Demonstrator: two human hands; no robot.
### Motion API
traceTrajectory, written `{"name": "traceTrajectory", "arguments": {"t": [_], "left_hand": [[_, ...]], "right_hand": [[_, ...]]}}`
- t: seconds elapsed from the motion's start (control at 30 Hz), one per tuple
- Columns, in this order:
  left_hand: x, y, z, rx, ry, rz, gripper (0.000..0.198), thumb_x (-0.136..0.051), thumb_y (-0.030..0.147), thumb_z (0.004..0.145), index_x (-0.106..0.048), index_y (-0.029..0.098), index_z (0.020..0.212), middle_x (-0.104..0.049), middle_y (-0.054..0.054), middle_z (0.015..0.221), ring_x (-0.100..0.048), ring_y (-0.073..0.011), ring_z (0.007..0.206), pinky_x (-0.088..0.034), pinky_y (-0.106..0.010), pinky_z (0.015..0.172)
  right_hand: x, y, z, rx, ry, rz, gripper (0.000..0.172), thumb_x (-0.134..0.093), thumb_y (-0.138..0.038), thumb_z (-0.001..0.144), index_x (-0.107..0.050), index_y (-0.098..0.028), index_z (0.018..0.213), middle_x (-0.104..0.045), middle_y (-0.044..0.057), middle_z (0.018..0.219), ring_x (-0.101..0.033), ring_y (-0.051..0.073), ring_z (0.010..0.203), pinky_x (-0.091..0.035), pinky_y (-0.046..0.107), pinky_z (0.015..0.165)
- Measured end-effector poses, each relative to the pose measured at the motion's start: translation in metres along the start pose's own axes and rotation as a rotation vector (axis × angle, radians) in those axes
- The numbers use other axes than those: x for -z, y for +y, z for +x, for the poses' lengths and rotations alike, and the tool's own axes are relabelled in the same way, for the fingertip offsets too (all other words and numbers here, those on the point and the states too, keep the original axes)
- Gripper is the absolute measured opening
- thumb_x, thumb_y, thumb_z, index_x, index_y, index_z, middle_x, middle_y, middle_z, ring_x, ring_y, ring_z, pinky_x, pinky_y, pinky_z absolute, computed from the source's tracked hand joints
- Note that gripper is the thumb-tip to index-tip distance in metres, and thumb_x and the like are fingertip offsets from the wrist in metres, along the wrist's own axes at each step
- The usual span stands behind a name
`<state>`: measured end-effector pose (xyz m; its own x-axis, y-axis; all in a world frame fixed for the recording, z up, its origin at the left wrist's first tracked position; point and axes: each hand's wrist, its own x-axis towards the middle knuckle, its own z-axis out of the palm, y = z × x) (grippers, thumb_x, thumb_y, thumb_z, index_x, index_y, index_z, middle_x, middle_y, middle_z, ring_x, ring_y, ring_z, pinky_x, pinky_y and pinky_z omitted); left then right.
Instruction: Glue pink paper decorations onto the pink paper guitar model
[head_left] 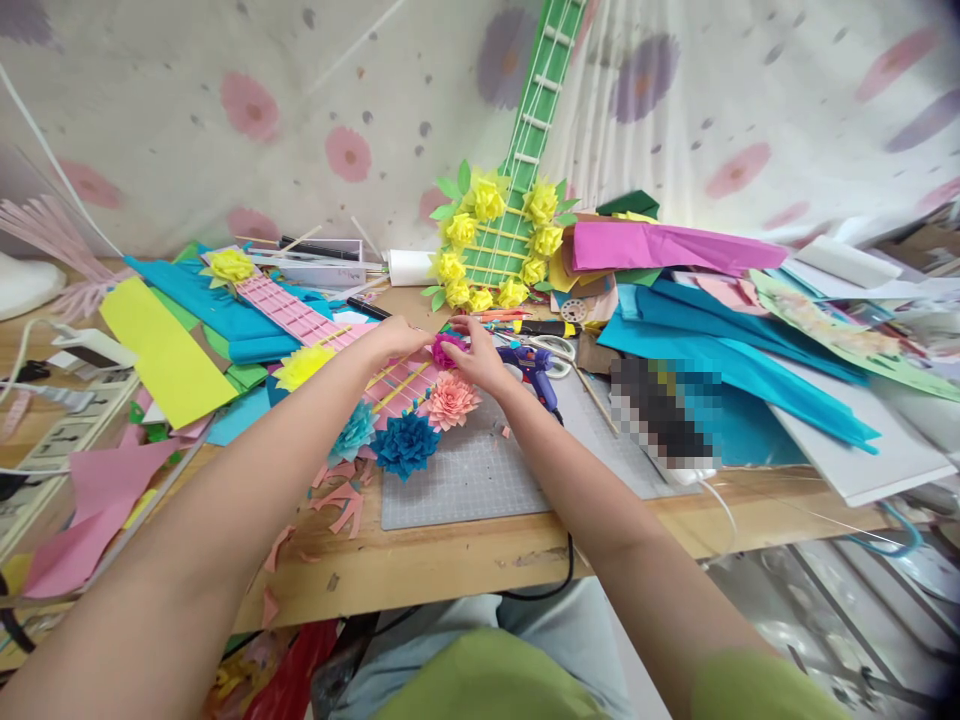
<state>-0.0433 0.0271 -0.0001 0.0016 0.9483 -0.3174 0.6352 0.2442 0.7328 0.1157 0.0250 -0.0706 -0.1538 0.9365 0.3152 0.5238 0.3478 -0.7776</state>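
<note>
A pink paper guitar (292, 310) lies on the table, ringed with paper flowers: yellow (305, 368), light blue (352, 434), dark blue (406, 443) and coral (451, 399). At its far right edge is a magenta flower (448, 350). My right hand (478, 355) has its fingers closed round that magenta flower from the right. My left hand (405, 338) reaches over the guitar body to the left side of the same flower; its fingertips are mostly hidden, so its grip cannot be made out.
A blue glue gun (534, 370) lies right of my hands on the grey cutting mat (465, 490). Behind stands a green paper guitar (525, 150) with yellow flowers. Blue paper (697, 340) is piled right; a power strip (67, 450) lies left.
</note>
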Motion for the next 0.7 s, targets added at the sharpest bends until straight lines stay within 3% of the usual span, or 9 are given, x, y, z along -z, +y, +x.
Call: {"name": "traceTrajectory", "arguments": {"t": [0.17,0.33,0.47,0.57,0.7], "left_hand": [[0.003,0.002,-0.001,0.064,-0.016,0.090,0.033,-0.064,0.046,0.074,-0.056,0.017,0.060,-0.065,-0.009,0.062,-0.058,-0.0213,0.061,-0.039,-0.031,0.053],[-0.003,0.013,-0.012,0.108,-0.052,-0.072,0.023,-0.055,0.035,0.081,-0.056,0.017,0.067,-0.066,-0.008,0.060,-0.055,-0.0176,0.055,-0.037,-0.029,0.051],[-0.001,0.016,-0.016,0.127,-0.039,-0.072,0.015,-0.052,0.029,0.081,-0.054,0.018,0.072,-0.066,-0.007,0.059,-0.052,-0.0159,0.050,-0.034,-0.028,0.049],[0.009,0.013,-0.014,0.145,-0.033,-0.068,0.009,-0.053,0.027,0.079,-0.052,0.019,0.080,-0.069,-0.007,0.066,-0.051,-0.0155,0.052,-0.033,-0.028,0.050],[0.023,0.008,-0.015,0.061,0.087,-0.064,0.008,-0.057,0.025,0.073,-0.053,0.020,0.078,-0.070,-0.006,0.074,-0.059,-0.0188,0.068,-0.039,-0.027,0.057]], "right_hand": [[0.010,-0.003,-0.011,0.018,-0.004,0.012,0.042,-0.057,-0.034,0.077,-0.050,-0.022,0.117,-0.055,0.012,0.123,-0.052,0.025,0.113,-0.044,0.045,0.095],[0.020,-0.005,-0.021,0.047,0.008,0.027,0.043,-0.057,-0.034,0.078,-0.048,-0.021,0.118,-0.056,0.013,0.122,-0.052,0.025,0.115,-0.046,0.044,0.092],[0.035,-0.011,-0.031,0.094,0.071,0.060,0.038,-0.055,-0.032,0.079,-0.049,-0.023,0.116,-0.058,0.011,0.117,-0.055,0.023,0.112,-0.049,0.042,0.089],[0.051,-0.019,-0.041,0.158,0.202,0.081,0.029,-0.051,-0.031,0.082,-0.051,-0.023,0.110,-0.061,0.009,0.109,-0.058,0.021,0.105,-0.050,0.040,0.087],[0.079,-0.017,-0.052,0.177,0.526,0.076,0.021,-0.044,-0.036,0.088,-0.054,-0.024,0.102,-0.060,0.007,0.098,-0.060,0.019,0.093,-0.049,0.040,0.085]]}}
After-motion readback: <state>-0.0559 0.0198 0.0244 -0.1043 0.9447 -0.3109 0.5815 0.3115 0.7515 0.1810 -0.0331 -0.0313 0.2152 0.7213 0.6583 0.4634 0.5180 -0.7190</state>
